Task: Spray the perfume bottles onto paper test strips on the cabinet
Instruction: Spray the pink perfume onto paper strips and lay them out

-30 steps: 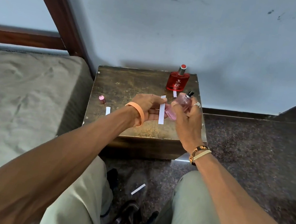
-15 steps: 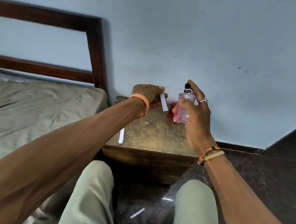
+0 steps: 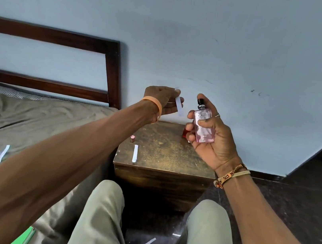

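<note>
Perfume bottle point(image 3: 204, 126), pink glass with a black spray head, sits upright in the right hand point(image 3: 212, 138), fingers wrapped round its body above the counter point(image 3: 163, 153); it looks rigid, smooth and breakable, so I'd grip the flat sides and leave the index finger free for the nozzle. Paper strip point(image 3: 179, 107) is pinched at its upper end by the closed left hand point(image 3: 162, 101), just beside the nozzle; it looks featherlight and floppy. White label lettering is too blurred to read.
</note>
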### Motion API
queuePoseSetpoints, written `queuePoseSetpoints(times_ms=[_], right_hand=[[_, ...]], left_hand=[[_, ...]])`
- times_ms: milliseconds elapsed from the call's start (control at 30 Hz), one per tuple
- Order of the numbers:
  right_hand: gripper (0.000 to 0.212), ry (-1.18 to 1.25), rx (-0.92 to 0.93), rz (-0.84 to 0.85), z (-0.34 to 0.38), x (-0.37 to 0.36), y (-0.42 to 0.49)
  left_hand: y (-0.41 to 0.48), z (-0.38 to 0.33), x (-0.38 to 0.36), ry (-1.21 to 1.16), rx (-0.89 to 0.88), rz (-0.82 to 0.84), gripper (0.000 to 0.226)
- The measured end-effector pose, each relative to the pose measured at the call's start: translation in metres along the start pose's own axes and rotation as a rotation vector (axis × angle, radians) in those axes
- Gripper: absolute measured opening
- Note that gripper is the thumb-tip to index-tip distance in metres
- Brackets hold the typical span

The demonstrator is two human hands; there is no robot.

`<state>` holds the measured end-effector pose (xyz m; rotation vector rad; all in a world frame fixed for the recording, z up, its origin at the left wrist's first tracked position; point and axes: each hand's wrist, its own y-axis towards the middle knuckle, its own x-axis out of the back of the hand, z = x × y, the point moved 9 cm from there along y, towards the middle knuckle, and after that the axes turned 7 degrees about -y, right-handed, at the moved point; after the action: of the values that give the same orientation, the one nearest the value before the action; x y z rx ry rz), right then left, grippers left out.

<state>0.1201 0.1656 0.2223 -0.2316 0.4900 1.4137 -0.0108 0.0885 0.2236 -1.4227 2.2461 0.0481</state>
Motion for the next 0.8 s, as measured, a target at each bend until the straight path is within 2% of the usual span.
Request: queuePoseSetpoints(times_ms=[100, 233, 333, 567, 800], right_hand=[[0.062, -0.081, 0.011, -0.054, 0.001, 0.003, 0.000], [0.058, -0.336, 0.080, -0.174, 0.006, 0.011, -0.001], [0.059, -0.432, 0.112, -0.183, 0.008, 0.010, -0.004], [0.057, -0.035, -0.019, 0.000, -0.003, 0.002, -0.004], [0.059, 0.056, -0.031, 0.007, -0.008, 0.011, -0.005]], left_hand=[[-0.002, 0.001, -0.002, 0.018, 0.003, 0.010, 0.021], [-0.001, 0.003, -0.004, 0.035, 0.003, 0.015, 0.016], [0.000, 0.004, -0.007, 0.036, 0.002, 0.016, 0.014], [0.001, 0.008, -0.010, 0.052, 0.003, 0.015, 0.019], [0.000, 0.015, -0.008, 0.065, 0.030, 0.013, 0.021]])
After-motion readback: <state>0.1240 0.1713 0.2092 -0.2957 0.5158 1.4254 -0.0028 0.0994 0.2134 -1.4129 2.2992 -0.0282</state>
